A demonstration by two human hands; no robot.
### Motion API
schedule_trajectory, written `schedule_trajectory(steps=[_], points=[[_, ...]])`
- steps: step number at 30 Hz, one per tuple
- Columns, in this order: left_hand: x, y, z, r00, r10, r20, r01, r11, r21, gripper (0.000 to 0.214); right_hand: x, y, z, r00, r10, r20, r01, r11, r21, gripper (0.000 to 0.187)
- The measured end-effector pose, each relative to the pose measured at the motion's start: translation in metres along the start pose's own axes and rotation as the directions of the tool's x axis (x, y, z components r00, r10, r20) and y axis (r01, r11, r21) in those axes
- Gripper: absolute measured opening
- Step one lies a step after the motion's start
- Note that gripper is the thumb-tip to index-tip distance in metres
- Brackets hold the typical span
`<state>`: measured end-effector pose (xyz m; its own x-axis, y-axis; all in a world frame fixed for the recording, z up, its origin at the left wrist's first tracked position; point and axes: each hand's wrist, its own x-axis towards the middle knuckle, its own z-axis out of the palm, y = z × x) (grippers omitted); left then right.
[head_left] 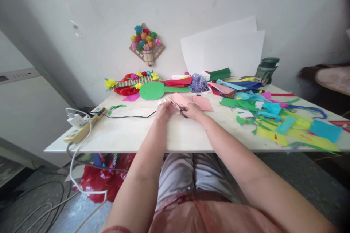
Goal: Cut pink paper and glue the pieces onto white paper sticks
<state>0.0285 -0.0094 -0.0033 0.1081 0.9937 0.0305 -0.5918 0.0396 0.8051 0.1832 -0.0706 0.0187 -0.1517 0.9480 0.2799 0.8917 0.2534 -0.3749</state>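
My right hand (193, 110) is closed around black-handled scissors (181, 109) above the middle of the white table (131, 134). My left hand (164, 109) pinches a small pale piece of paper (162, 102) right beside the scissor blades. Both hands hover just in front of two pink paper sheets (203, 102) lying flat on the table. A green paddle-shaped paper cutout (151, 90) lies just behind my left hand.
Coloured paper scraps (273, 116) cover the table's right side. A power strip (82, 127) with cables sits at the left edge. Paper flowers (131, 82), purple yarn (198, 83), a dark jar (267, 69) and white sheets (226, 49) stand against the wall.
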Motion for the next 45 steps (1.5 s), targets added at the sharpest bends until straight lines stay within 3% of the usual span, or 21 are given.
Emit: schedule_trajectory(steps=[7, 20, 28, 45], points=[[-0.002, 0.002, 0.003, 1.0, -0.017, -0.025, 0.017, 1.0, 0.001, 0.005, 0.002, 0.002, 0.002, 1.0, 0.004, 0.009, -0.004, 1.0, 0.029, 0.041], [-0.007, 0.002, 0.005, 0.999, -0.02, 0.037, 0.018, 0.998, 0.059, 0.007, -0.001, 0.003, 0.003, 1.0, -0.001, 0.011, 0.0, 0.997, 0.08, 0.044], [-0.011, 0.003, 0.006, 0.996, -0.062, 0.065, 0.057, 0.995, 0.086, 0.004, -0.001, 0.004, 0.006, 0.997, -0.047, -0.069, 0.054, 0.993, 0.108, 0.038], [-0.009, 0.002, 0.004, 0.996, -0.064, 0.061, 0.059, 0.995, 0.076, 0.003, 0.003, 0.007, 0.008, 0.998, -0.062, -0.025, 0.064, 0.993, 0.101, 0.037]])
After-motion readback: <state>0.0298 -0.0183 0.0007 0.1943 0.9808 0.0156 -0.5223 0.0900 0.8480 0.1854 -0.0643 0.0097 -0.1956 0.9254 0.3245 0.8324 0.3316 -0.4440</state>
